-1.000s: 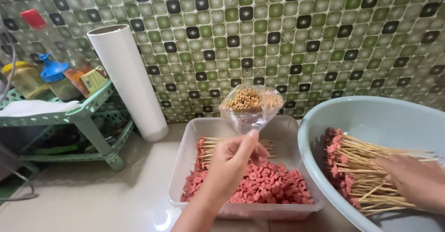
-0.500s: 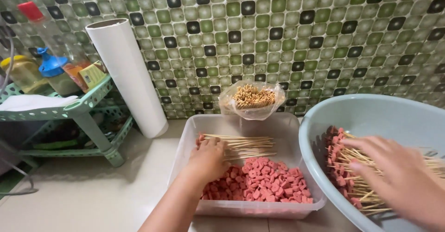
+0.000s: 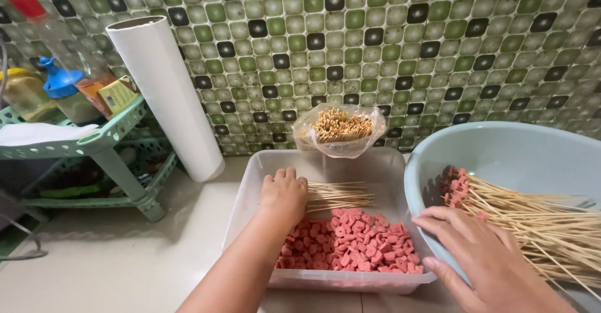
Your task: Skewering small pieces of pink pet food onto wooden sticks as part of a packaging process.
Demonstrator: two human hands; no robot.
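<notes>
My left hand (image 3: 283, 195) reaches palm down into a clear plastic tub (image 3: 245, 195), fingers curled over the left end of a bundle of bare wooden skewers (image 3: 341, 196). Pink sausage slices (image 3: 354, 241) fill the tub's near half. My right hand (image 3: 485, 256) hovers with fingers spread over the near rim of a pale blue basin (image 3: 513, 147), holding nothing. In the basin lie several skewers loaded with sausage pieces (image 3: 538, 216). A clear bag of skewers (image 3: 340, 128) stands upright behind the tub.
A white roll (image 3: 169, 97) leans on the green tiled wall at left. Beside it stands a green plastic rack (image 3: 94, 147) with bottles and jars (image 3: 59, 81). Beige floor (image 3: 106, 256) lies to the left of the tub.
My left hand has dropped from the bag at the back down onto the bare skewers in the tub. My right hand has come out of the basin toward its near rim.
</notes>
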